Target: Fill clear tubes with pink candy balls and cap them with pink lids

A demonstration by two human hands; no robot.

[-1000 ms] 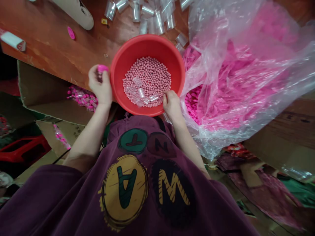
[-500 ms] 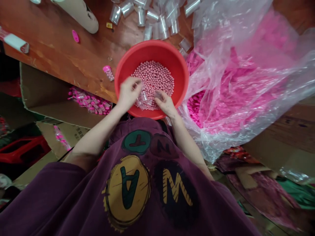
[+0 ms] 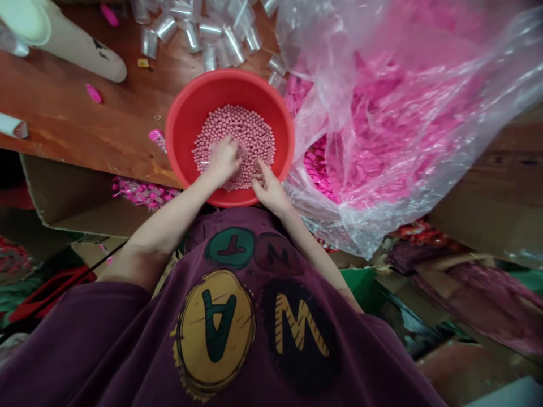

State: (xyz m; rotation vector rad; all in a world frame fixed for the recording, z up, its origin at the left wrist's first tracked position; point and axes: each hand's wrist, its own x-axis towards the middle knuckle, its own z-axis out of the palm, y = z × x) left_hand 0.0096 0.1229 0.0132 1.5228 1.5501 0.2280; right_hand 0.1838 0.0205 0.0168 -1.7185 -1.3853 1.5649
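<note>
A red bowl (image 3: 178, 121) holds many small pink beads (image 3: 250, 121). My left hand (image 3: 226, 158) is closed and dips into the beads near the bowl's middle, knuckles up. What its fingertips grip is hidden, though a bit of clear plastic shows beside them. Clear plastic containers (image 3: 204, 166) lie on the beads, partly under this hand. Over the bowl's near right side is my right hand (image 3: 270, 187), its thumb and fingers apart, with nothing visible between them.
Clear plastic cups (image 3: 192, 37) lie scattered behind the bowl. At the right, a large clear bag (image 3: 407, 135) holds bright pink pieces. A bead-filled tube with a pink cap (image 3: 158, 139) lies left of the bowl. Below the table edge, a cardboard box (image 3: 76, 206) holds filled pink pieces (image 3: 144, 193).
My left hand has moved inward and down into the beads. My right hand has loosened and no longer shows the clear container it held. The view has shifted, moving the table scene leftward.
</note>
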